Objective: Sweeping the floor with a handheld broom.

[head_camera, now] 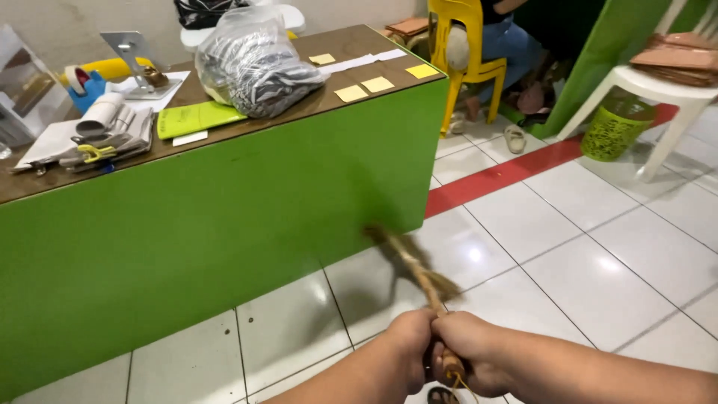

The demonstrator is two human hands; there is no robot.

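**Both hands clamped on a blurred bundle of straw-coloured fibre**

I see my left hand (410, 346) and right hand (473, 357) pressed together low in the frame, both clenched around the near end of a thin fibre bundle (419, 273). The bundle is smeared by motion, so I cannot tell whether it is a small broom or a twisted rope; its far tip (374, 233) is only a brownish blur. The part inside my fists is hidden, and a few loose strands hang out below the right hand. Something dark sits at the bottom edge beneath my hands, cut off and unreadable.

The bundle is held in the air over the white tiled floor (598, 247), just in front of the green counter (224, 224). Its long axis runs from my hands up and to the left, with the far tip pointing toward the counter's front.

On the surface a clear plastic bag (254, 63) holds a grey, stringy mass I cannot identify. Beside it lie a green folder (196, 117) and yellow paper notes (364, 88). At right, a green mesh basket (617, 127) stands under a white chair (666, 93); its contents do not show.
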